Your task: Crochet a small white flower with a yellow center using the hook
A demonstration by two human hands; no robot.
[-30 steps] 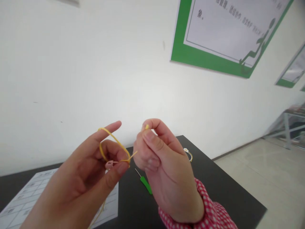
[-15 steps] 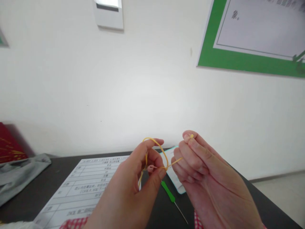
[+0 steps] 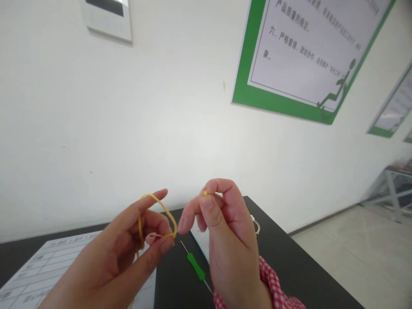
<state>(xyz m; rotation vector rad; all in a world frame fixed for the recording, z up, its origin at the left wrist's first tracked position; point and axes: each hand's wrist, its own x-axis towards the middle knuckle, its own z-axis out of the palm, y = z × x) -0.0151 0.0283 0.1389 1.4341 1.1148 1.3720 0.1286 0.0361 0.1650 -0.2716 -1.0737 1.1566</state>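
Observation:
A loop of yellow cord (image 3: 168, 213) stands up from my left hand (image 3: 128, 244), whose thumb pinches it against the fingers while the index finger reaches through or behind it. Beside that pinch sits a small pink piece (image 3: 150, 237), partly hidden by the fingers. My right hand (image 3: 227, 231) is raised close to the left one. Its thumb and fingers are closed on the cord's yellow end, of which only a small tip (image 3: 205, 193) shows. Below, a green-handled crochet hook (image 3: 195, 266) lies on the table, touched by neither hand.
A printed sheet (image 3: 28, 274) lies on the dark table (image 3: 280, 257) at left. Behind my right hand are a pale card (image 3: 201, 240) and a small white-and-yellow cord item (image 3: 256, 225). A green-framed poster (image 3: 257, 96) hangs on the wall.
The view has swung to the right. My right hand has turned, its fingers now less tightly curled, and it is nearer my left hand. The left hand keeps its pinch on the cord.

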